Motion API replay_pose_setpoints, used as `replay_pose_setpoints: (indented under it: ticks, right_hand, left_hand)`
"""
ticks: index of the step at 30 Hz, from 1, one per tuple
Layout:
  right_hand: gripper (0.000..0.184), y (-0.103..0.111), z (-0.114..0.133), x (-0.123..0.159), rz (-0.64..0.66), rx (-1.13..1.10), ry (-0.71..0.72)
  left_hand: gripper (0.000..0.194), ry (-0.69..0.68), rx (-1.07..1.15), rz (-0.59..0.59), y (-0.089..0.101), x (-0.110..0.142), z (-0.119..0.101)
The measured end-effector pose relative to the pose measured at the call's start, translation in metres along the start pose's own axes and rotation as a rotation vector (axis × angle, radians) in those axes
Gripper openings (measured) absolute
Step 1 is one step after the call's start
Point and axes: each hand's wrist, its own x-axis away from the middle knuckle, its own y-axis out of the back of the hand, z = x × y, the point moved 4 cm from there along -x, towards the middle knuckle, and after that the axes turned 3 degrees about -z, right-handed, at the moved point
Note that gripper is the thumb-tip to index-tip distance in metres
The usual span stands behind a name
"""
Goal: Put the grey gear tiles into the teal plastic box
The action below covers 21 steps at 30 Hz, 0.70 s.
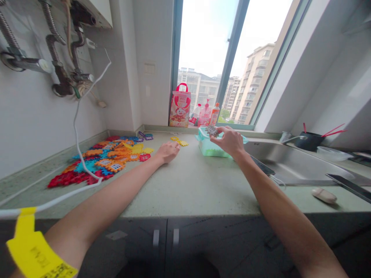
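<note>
A small grey, studded plastic tile (212,131) sits pinched in the right hand (228,141) over a pale green tub (209,148). The left hand (168,151) rests loosely curled and empty on the surface (191,181), beside colourful tiles (104,160).

Translucent plastic box (209,148), matt countertop (191,185)

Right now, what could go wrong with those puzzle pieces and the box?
1. The right hand holds a small piece by the fingertips over the green box; it might slip and miss, maybe toward the sink beside it.
2. A white cable lies across the colourful pile; the left hand could snag it and scatter pieces.
3. Two yellow pieces lie apart and may be overlooked.
</note>
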Motion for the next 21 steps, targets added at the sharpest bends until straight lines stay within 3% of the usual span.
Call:
replay_pose_setpoints:
  ticks: [4, 8, 18, 21]
  right_hand:
    - [0.05, -0.002, -0.045, -0.01, 0.015, 0.076, -0.189]
    - [0.056, -0.009, -0.072, -0.015, 0.081, 0.117, -0.294]
    - [0.062, -0.017, -0.078, -0.018, 0.211, 0.11, -0.32]
    - [0.066, -0.018, -0.078, -0.017, 0.2, 0.091, -0.295]
  left_hand:
    - [0.048, -0.009, -0.001, 0.012, -0.005, -0.003, 0.003]
    - [0.047, -0.008, -0.009, 0.023, -0.006, -0.004, 0.005]
    - [0.046, -0.003, 0.003, 0.032, -0.007, -0.003, 0.005]
    - [0.037, -0.198, 0.004, -0.037, 0.013, 0.001, -0.008]
